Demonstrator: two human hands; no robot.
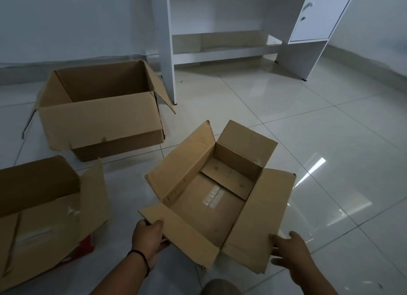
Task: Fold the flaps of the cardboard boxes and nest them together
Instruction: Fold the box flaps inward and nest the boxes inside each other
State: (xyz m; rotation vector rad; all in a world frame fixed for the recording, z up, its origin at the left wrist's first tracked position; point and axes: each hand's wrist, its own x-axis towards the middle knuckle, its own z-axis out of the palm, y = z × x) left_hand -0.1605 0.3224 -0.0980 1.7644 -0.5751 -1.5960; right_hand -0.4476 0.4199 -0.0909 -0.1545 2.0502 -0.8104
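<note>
A small open cardboard box (pixel 211 208) is held tilted above the tiled floor in front of me, all its flaps spread outward and its inside empty. My left hand (pixel 148 237) grips the near flap at its left corner, thumb on top. My right hand (pixel 290 250) holds the outer edge of the right flap. A large open box (pixel 99 118) stands on the floor at the far left with its flaps folded down outside. A third box (pixel 44 217) lies at the near left, partly out of frame, with one flap standing up.
A white desk (pixel 220 48) with a side cabinet (pixel 317 15) stands against the far wall, one leg close to the large box. Something red (pixel 87 247) shows under the near-left box. Glossy tiled floor (pixel 330 151) spreads to the right. My knee (pixel 220 288) is at the bottom edge.
</note>
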